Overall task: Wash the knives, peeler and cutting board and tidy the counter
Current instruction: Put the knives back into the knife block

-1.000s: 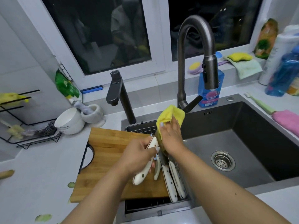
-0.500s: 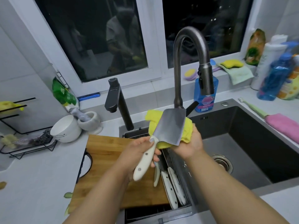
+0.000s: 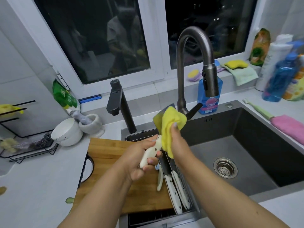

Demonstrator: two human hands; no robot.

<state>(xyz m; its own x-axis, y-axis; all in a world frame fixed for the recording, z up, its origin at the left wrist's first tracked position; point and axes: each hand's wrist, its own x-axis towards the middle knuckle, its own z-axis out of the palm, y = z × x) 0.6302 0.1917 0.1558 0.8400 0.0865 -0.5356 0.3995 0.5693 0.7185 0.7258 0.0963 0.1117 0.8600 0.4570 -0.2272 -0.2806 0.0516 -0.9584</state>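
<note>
My left hand point(image 3: 142, 155) grips the white handle of a cleaver point(image 3: 158, 116), blade pointing up and away over the sink's left edge. My right hand point(image 3: 178, 140) holds a yellow cloth point(image 3: 171, 127) wrapped over the blade, so only a dark corner of the blade shows. Below the hands lies the wooden cutting board point(image 3: 105, 152) across the drain rack. Two white-handled knives point(image 3: 176, 193) and a white peeler point(image 3: 160, 180) lie beside the board's right edge in the rack.
The dark sink point(image 3: 246, 134) with its drain lies to the right, the tall faucet point(image 3: 194, 63) behind my hands. A white bowl point(image 3: 65, 130) and mortar point(image 3: 92, 124) stand left. Bottles point(image 3: 279, 78) and a pink cloth point(image 3: 289, 127) are at right. Vegetable scraps point(image 3: 69, 200) dot the counter.
The cleaver turned from showing its flat face to being covered by the cloth. My right hand moved the cloth over the front of the blade.
</note>
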